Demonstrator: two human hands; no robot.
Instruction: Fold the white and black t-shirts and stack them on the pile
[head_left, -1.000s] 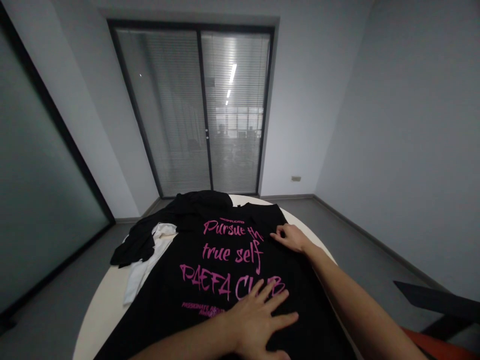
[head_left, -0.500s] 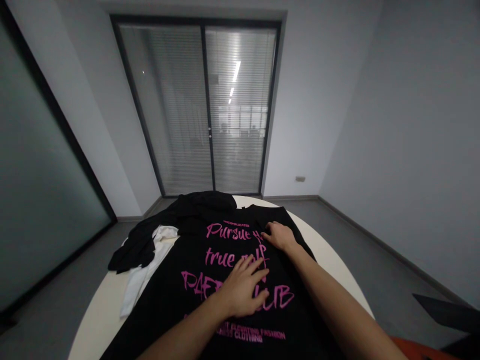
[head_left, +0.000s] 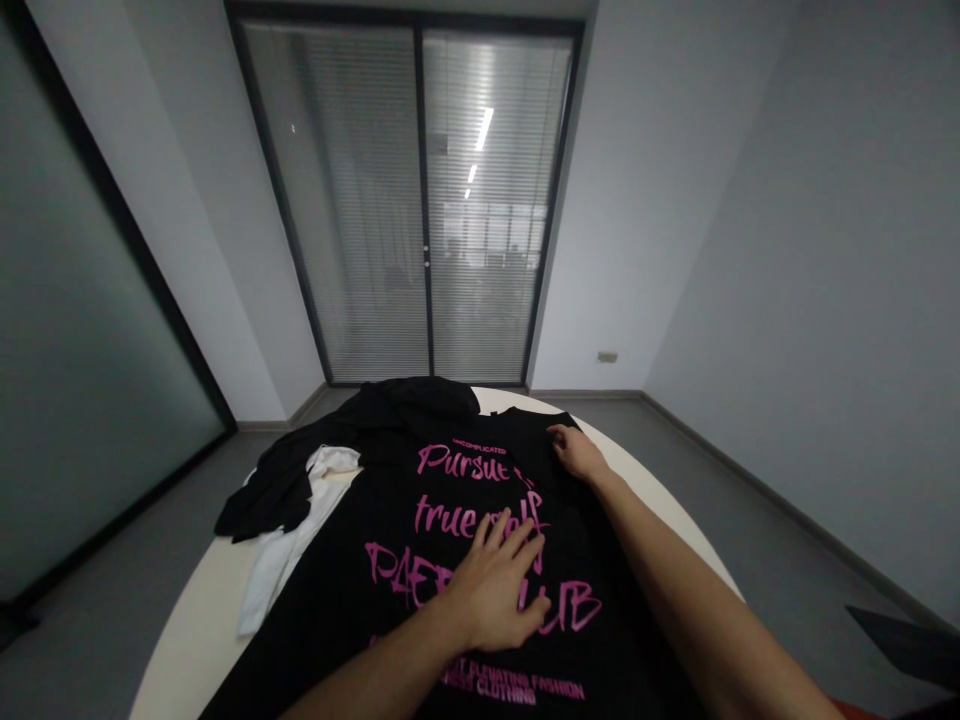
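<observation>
A black T-shirt (head_left: 465, 545) with pink lettering is spread over the round table, its collar end at the far side. Flat on the middle of the print rests my left hand (head_left: 499, 590), open, fingers spread and pressing on the cloth. Farther out, near the shirt's upper right shoulder, my right hand (head_left: 577, 455) has its fingers bent together on the fabric; the fingertips are partly hidden. The shirt's right side shows a fold line running under my right forearm.
The pale round table (head_left: 187, 600) shows along both sides. Left of the shirt lie a bunched black garment (head_left: 277, 490) and a white cloth (head_left: 281, 570). Beyond stand glass doors with blinds (head_left: 420, 220). A dark object (head_left: 900, 640) is at the lower right.
My right hand has slid right and outward toward the shirt's shoulder, its fingers drawing together. My left hand stays on the print. The view has tilted slightly.
</observation>
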